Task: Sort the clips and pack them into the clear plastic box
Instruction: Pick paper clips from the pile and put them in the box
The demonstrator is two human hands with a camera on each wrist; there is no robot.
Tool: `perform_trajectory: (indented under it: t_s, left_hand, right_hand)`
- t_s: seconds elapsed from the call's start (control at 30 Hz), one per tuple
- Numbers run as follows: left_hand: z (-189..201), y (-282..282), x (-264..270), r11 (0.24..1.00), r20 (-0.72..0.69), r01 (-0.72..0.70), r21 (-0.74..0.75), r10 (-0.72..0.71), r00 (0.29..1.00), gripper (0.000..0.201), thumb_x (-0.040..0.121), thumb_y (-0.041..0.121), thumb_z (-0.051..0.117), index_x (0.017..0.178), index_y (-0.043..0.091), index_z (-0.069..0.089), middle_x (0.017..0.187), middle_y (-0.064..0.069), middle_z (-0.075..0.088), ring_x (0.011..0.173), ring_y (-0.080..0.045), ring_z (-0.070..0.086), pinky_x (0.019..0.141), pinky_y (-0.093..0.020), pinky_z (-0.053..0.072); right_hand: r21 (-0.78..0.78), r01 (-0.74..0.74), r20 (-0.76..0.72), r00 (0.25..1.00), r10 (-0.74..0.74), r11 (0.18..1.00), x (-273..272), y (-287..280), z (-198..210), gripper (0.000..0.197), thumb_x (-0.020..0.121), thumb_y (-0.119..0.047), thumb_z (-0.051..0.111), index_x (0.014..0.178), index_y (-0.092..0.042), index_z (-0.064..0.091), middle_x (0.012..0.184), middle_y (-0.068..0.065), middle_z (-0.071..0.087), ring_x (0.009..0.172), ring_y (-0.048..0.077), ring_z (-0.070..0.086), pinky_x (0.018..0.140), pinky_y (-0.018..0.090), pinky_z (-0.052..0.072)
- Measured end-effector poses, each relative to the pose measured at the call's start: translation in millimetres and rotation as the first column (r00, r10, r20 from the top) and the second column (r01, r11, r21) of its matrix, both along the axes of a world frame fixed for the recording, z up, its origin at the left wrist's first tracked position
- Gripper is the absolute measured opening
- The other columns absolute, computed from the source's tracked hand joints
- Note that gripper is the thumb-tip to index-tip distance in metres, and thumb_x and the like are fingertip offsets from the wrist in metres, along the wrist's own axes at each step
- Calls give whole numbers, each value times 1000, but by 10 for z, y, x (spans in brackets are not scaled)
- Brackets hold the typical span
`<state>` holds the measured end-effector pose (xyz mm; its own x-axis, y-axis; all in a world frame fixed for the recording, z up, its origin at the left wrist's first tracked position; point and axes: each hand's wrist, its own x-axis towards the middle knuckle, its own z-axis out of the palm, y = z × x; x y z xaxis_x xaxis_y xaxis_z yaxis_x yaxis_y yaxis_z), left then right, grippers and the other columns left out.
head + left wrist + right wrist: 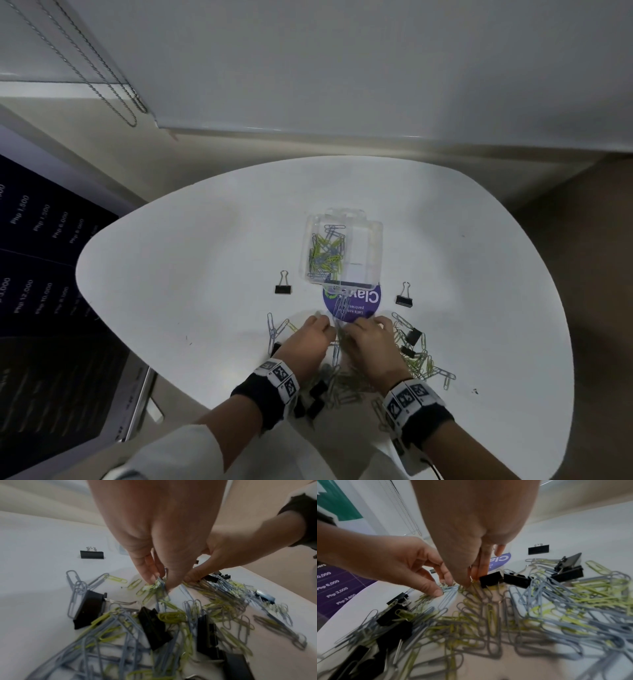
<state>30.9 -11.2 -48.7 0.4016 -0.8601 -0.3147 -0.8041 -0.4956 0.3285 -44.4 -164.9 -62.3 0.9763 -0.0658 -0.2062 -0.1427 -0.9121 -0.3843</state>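
A heap of blue, green and grey paper clips [346, 377] mixed with black binder clips [317, 394] lies at the near edge of the white table [171, 274]. Both hands dig into its far end. My left hand [158, 584] pinches a small bunch of blue and green paper clips [160, 588] between thumb and fingers. My right hand [469, 584] is beside it, its fingertips pinched on grey and green clips [476, 592]. The clear plastic box [375, 240] lies open beyond the hands, with paper clips [325, 250] in its left compartment.
Single black binder clips stand left [283, 288] and right [405, 299] of the box. A round purple sticker [368, 303] lies between box and hands. More binder clips [412, 337] sit among the clips at right. A dark price board [41, 274] is beyond the table's left edge.
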Motion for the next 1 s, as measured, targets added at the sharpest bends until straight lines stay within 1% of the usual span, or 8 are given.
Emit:
perform_trajectory:
  t_s: [0.07, 0.17, 0.33, 0.47, 0.57, 0.87, 0.93, 1.0]
  left_hand:
    - [-48, -5, 21, 986, -149, -168, 11, 168, 975, 22, 71, -4, 57, 91, 6, 58, 97, -14, 56, 92, -30, 51, 86, -34, 42]
    - [-12, 32, 91, 905, -385, -426, 27, 402, 831, 21, 76, -3, 50, 89, 11, 59, 98, -9, 57, 89, -26, 57, 76, -22, 39]
    - [151, 82, 273, 785, -565, -618, -52, 487, 666, 26, 78, -5, 62, 79, 20, 63, 84, 1, 64, 75, -10, 61, 68, -14, 47]
    - [371, -26, 545, 655, -625, -732, -189, 495, 604, 21, 79, -4, 67, 78, 16, 61, 81, 2, 67, 73, -4, 63, 69, -10, 48]
    - [456, -153, 781, 552, -641, -796, -249, 522, 563, 16, 79, -1, 71, 82, 14, 64, 83, 2, 68, 74, -5, 64, 72, -11, 51]
    - [312, -326, 1024, 392, -546, -851, -350, 652, 526, 8, 88, 9, 64, 94, 13, 68, 96, -3, 67, 85, -11, 64, 75, -14, 52]
    - [256, -267, 966, 387, -509, -839, -382, 669, 541, 12, 92, 10, 59, 101, 12, 66, 103, -4, 63, 88, -11, 63, 73, -7, 49]
    - [205, -185, 902, 487, -430, -761, -429, 631, 646, 18, 91, 6, 56, 105, 13, 65, 106, -4, 60, 92, -12, 60, 77, -14, 50]
  right_hand:
    - [-4, 40, -98, 994, -41, 999, 36, 9, -3, 8, 78, -20, 68, 73, -25, 63, 75, -6, 63, 69, 18, 59, 92, 38, 35]
    - [31, 77, -209, 976, -68, 997, 99, 0, 10, 10, 85, -22, 55, 79, -25, 63, 86, -5, 67, 85, 19, 58, 98, 36, 24]
    - [154, 189, -242, 959, -148, 970, 130, -68, 86, 3, 82, -24, 67, 82, -27, 67, 82, -11, 66, 89, 16, 55, 90, 30, 21]
    - [319, 302, -209, 947, -245, 898, 145, -157, 206, 13, 74, -17, 70, 78, -29, 72, 76, -18, 67, 82, 12, 64, 87, 31, 46]
    - [518, 413, -190, 909, -370, 749, 240, -184, 357, 22, 76, -2, 70, 82, -23, 73, 80, -9, 72, 77, 5, 68, 76, 24, 56]
    - [610, 408, -16, 863, -504, 679, 973, -191, 555, 17, 84, -1, 69, 98, -9, 73, 86, -2, 72, 77, -3, 64, 75, 4, 48]
    - [610, 404, -6, 862, -507, 681, 1063, -194, 525, 18, 87, -4, 68, 104, -8, 73, 94, -1, 74, 83, -1, 66, 81, 9, 51]
    - [570, 406, -7, 872, -489, 715, 1071, -216, 473, 21, 88, -9, 68, 108, -13, 72, 101, -2, 73, 90, 6, 67, 91, 24, 54]
